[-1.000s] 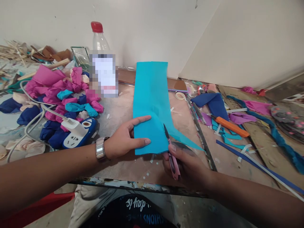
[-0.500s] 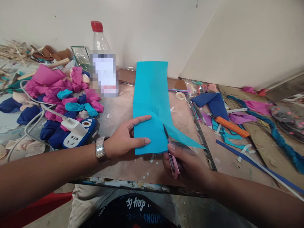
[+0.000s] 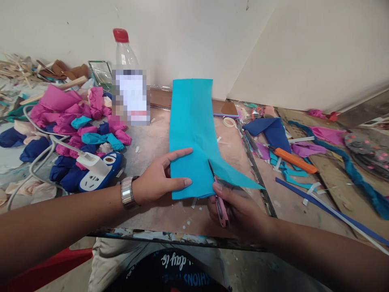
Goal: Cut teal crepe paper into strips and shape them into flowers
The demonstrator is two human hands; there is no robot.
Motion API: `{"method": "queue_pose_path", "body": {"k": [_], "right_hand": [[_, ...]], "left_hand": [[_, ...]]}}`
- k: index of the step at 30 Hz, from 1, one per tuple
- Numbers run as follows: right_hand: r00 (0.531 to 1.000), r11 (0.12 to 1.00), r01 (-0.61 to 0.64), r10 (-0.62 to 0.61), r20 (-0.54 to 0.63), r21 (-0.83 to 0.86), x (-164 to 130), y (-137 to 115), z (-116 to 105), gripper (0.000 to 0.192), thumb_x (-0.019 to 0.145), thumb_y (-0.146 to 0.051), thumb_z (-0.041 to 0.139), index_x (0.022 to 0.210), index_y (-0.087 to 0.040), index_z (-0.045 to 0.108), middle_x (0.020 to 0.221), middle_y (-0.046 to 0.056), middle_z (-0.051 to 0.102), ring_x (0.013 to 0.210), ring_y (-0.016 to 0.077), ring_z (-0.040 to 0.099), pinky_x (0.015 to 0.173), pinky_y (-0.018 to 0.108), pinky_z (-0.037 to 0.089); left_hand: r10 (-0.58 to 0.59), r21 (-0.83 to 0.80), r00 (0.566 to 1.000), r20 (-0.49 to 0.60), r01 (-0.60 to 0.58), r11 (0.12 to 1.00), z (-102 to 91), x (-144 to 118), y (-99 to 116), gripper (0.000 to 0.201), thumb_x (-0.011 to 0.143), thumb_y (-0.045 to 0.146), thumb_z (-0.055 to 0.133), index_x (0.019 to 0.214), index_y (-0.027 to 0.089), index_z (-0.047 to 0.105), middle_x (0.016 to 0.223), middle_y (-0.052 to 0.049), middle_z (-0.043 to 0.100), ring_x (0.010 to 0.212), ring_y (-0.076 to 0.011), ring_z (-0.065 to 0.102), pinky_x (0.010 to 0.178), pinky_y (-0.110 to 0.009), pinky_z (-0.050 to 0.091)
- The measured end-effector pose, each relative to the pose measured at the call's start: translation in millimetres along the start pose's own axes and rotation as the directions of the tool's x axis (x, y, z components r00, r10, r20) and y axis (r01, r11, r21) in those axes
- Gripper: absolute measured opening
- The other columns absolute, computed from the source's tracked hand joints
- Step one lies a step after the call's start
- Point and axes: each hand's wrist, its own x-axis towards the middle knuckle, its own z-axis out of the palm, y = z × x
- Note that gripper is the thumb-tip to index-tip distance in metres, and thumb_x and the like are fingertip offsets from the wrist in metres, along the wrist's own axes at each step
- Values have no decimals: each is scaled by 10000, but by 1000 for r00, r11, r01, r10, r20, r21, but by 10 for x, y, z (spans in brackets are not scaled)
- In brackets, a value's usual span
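Observation:
A long turquoise sheet of crepe-like paper (image 3: pixel 192 117) stretches from the wall towards me, and a pointed flap of it spreads out to the right. My left hand (image 3: pixel 161 174) grips its near left edge, with thumb and forefinger on top and the other fingers hidden underneath. Pink-handled scissors (image 3: pixel 221 211) are in my right hand (image 3: pixel 232 202), at the sheet's near right side. Their dark blade lies against the paper, along the cut between the main sheet and the flap. The lower blade is hidden.
A blurred phone (image 3: pixel 132 95) leans on a red-capped bottle (image 3: pixel 124 50). Crumpled pink and blue paper pieces (image 3: pixel 60 109) and a power strip (image 3: pixel 100 172) with cables lie left. On the right are an orange-handled cutter (image 3: pixel 294 159), a tape roll (image 3: pixel 229 122) and paper scraps.
Hardly anything differs. The whole view has shifted slightly, while both hands keep their hold on the paper and the scissors.

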Motion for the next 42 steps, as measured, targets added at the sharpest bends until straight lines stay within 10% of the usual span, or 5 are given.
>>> {"method": "queue_pose_path", "body": {"k": [42], "right_hand": [[995, 996, 56, -50, 84, -67, 14, -4, -2, 333, 818, -510, 773, 881, -223, 617, 526, -54, 518, 514, 125, 502, 544, 266, 421]], "left_hand": [[41, -144, 999, -18, -43, 989, 21, 31, -23, 647, 839, 297, 780, 1428, 202, 528, 1489, -141, 546, 1272, -315, 595, 1049, -480, 523]]}}
